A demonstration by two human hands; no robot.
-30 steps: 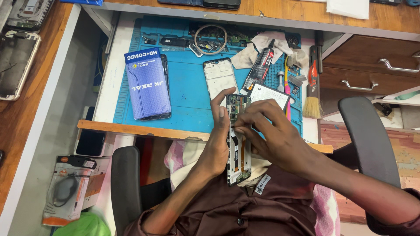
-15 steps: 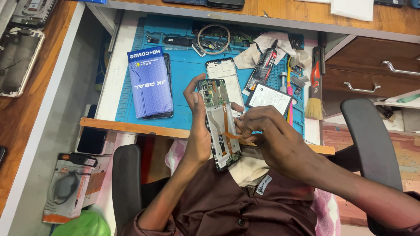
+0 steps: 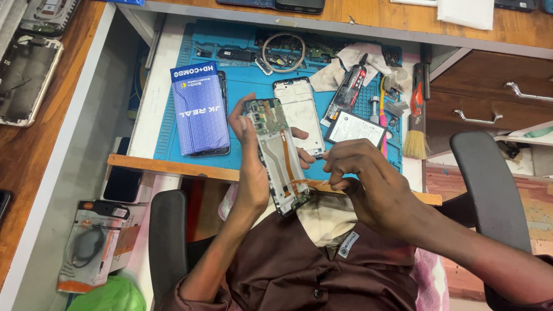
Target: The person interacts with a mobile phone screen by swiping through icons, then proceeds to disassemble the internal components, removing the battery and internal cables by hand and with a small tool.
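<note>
Left hand grip wraps the opened phone frame, held above the blue mat. Right hand grip pinches its orange ribbon cable, near edge.

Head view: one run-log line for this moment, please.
left hand: holds opened phone upright over blue mat | right hand: pinches orange flex cable at phone's lower edge

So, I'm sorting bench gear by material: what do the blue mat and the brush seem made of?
The blue mat looks like matte silicone or rubber, going by its moulded ridges and compartments. The brush seems to have pale, frayed natural-looking bristles and a black and red handle, probably plastic, though that is uncertain.
</note>
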